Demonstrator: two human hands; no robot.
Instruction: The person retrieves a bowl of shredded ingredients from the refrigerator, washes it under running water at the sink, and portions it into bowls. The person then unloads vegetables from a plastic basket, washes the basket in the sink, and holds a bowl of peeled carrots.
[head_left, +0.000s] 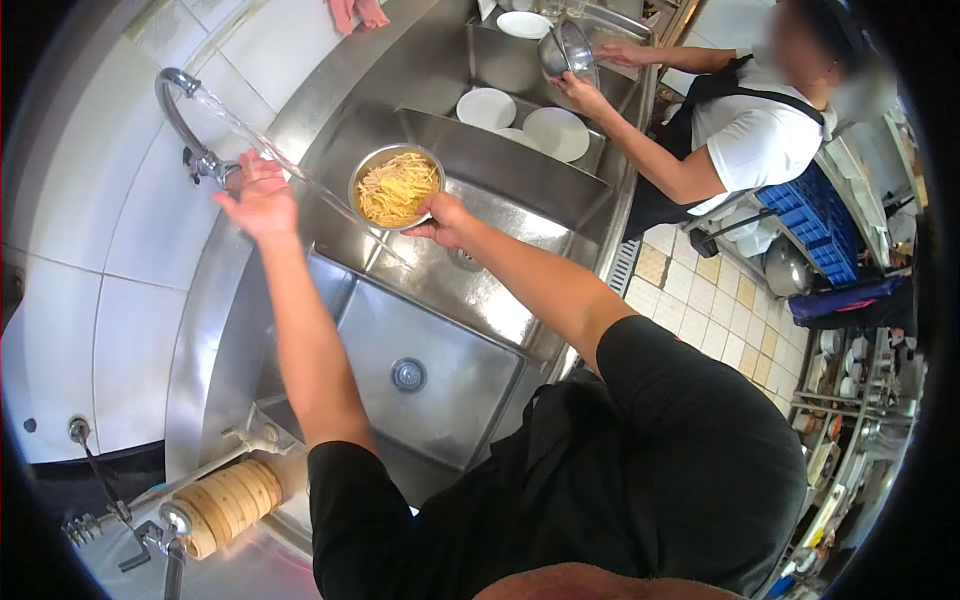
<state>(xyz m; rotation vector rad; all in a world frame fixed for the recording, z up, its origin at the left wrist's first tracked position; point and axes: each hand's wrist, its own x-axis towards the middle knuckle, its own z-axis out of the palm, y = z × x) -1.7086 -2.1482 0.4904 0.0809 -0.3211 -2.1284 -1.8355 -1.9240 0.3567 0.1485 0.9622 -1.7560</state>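
A round metal bowl (396,187) full of thin pale-yellow strips (392,190) is held over the middle sink basin by my right hand (443,220), whose fingers grip its near right rim. My left hand (262,193) is raised beside the wall faucet (203,163), fingers spread, with nothing visible in it. From the faucet's spout, a stream of water (245,130) runs diagonally past my left hand, down by the bowl's left side into the basin.
At right, a co-worker (755,150) holds a metal bowl (566,52) over the far basin, where white plates (556,134) lie. A nearer basin (430,370) has a drain. Bamboo steamers (228,505) stand at lower left. Blue crates (815,225) sit on shelving beyond the tiled floor.
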